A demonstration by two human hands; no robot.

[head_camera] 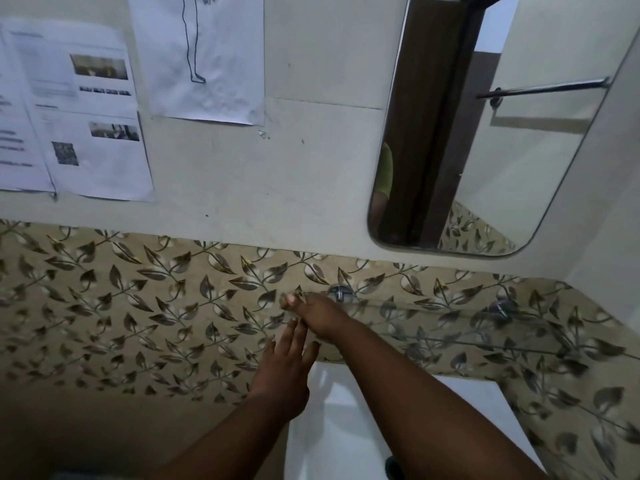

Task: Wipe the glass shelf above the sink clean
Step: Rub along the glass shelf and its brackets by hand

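Observation:
The clear glass shelf runs along the leaf-patterned tiles above the white sink, held by two chrome brackets. My right hand lies on the shelf's left end, its fingers curled over the edge; the hand is blurred and no cloth shows in it. My left hand hovers just below and left of it, over the sink's back rim, fingers spread and holding nothing.
A mirror hangs on the wall above the shelf, reflecting a towel rail and a door. Printed sheets are taped to the wall at the upper left. A small dark object sits at the sink's bottom edge.

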